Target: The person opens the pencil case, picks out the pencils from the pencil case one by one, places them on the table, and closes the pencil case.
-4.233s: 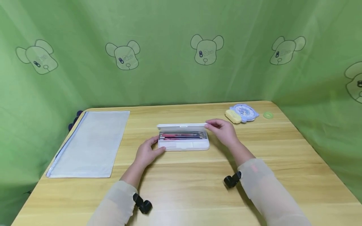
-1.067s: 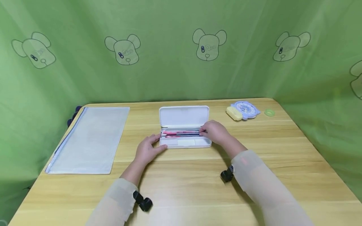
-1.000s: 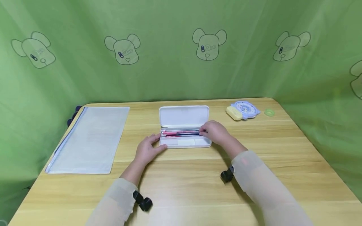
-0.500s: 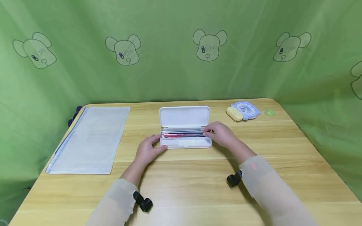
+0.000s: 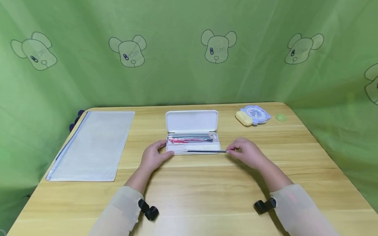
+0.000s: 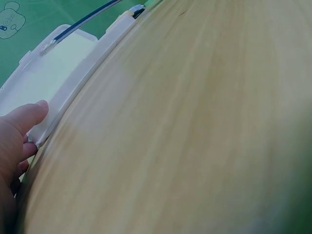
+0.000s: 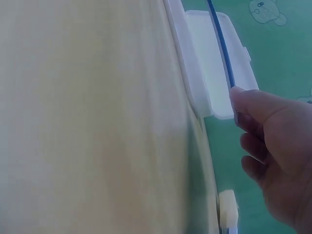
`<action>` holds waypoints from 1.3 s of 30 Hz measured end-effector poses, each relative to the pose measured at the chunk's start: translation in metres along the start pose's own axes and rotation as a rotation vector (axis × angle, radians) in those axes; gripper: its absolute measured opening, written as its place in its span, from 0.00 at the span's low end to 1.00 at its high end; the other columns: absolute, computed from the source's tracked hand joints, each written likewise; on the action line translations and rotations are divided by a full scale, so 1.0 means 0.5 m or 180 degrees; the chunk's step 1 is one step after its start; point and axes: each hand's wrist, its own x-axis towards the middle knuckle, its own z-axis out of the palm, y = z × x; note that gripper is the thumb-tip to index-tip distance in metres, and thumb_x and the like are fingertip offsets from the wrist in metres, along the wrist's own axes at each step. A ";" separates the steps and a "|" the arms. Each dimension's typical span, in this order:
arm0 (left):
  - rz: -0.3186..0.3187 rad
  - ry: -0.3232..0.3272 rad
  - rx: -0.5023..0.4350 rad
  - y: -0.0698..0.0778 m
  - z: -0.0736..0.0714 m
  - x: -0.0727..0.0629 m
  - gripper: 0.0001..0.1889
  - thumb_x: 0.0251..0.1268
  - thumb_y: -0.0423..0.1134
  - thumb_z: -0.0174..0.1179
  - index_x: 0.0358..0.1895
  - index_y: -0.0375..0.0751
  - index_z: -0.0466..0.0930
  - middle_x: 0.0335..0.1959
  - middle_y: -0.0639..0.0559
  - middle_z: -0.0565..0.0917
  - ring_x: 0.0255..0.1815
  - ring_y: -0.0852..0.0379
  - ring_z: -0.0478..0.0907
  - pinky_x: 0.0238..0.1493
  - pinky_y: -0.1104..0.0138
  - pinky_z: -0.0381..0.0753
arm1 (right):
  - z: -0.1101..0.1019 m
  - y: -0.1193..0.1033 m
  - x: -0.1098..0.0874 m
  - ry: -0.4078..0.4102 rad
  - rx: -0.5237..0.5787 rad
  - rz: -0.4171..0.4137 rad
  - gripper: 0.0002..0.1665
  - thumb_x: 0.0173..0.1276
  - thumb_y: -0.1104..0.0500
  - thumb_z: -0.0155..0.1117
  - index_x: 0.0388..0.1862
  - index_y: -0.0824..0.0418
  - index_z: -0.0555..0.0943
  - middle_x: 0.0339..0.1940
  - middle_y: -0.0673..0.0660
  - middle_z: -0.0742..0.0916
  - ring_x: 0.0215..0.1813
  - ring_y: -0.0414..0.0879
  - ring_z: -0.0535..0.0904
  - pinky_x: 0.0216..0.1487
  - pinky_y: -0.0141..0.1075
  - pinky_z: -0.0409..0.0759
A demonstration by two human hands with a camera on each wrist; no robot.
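Note:
A white pencil case (image 5: 192, 121) lies on the table with its lid raised, and several pencils (image 5: 192, 139) rest in its back compartment. My left hand (image 5: 152, 157) holds the left end of the case, thumb at the front corner and fingers along the side. Beyond its right end, my right hand (image 5: 246, 152) pinches the end of a slim dark pencil (image 5: 203, 151) between thumb and fingers. The pencil stretches left over the front part of the case. In the right wrist view, its shaft (image 7: 222, 46) passes in front of the white lid.
A pale mesh zip pouch (image 5: 94, 147) lies flat on the left of the wooden table (image 5: 189, 193). At the back right are a yellow block-shaped item (image 5: 243, 118), a blue cartoon-shaped disc (image 5: 257, 114) and a green ring (image 5: 280, 117). Green curtain stands behind.
The lid has swung from half raised to fully back. My right hand reached among the pencils, then drew one dark pencil out towards the right and front. The left hand stays at the case.

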 end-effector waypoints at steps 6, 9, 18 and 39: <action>0.0019 -0.0016 -0.0047 -0.001 -0.001 0.000 0.33 0.55 0.49 0.71 0.64 0.40 0.75 0.64 0.45 0.79 0.71 0.44 0.70 0.75 0.52 0.65 | 0.004 0.012 -0.027 -0.0139 -0.0022 0.0032 0.03 0.63 0.60 0.70 0.35 0.54 0.88 0.32 0.47 0.88 0.41 0.45 0.80 0.47 0.44 0.81; 0.0028 -0.0016 -0.0036 -0.001 -0.001 0.000 0.33 0.56 0.48 0.71 0.64 0.40 0.75 0.64 0.45 0.79 0.71 0.44 0.70 0.75 0.52 0.65 | 0.005 0.016 -0.031 -0.0234 -0.0015 0.0119 0.03 0.64 0.59 0.69 0.35 0.54 0.88 0.33 0.47 0.88 0.42 0.46 0.81 0.49 0.45 0.81; 0.0035 -0.0045 -0.0049 -0.002 0.000 -0.002 0.33 0.56 0.48 0.70 0.64 0.40 0.75 0.64 0.45 0.79 0.71 0.44 0.70 0.75 0.52 0.65 | 0.008 0.030 -0.030 -0.0463 0.0030 0.0337 0.03 0.65 0.59 0.68 0.35 0.53 0.88 0.34 0.48 0.88 0.43 0.47 0.82 0.51 0.50 0.81; 0.0070 -0.0022 -0.0043 -0.004 0.000 0.001 0.33 0.56 0.49 0.70 0.64 0.39 0.75 0.63 0.45 0.80 0.70 0.45 0.71 0.74 0.53 0.66 | -0.022 0.010 0.023 -0.0147 0.0197 0.0445 0.16 0.67 0.56 0.66 0.49 0.63 0.85 0.42 0.58 0.88 0.45 0.50 0.82 0.51 0.48 0.82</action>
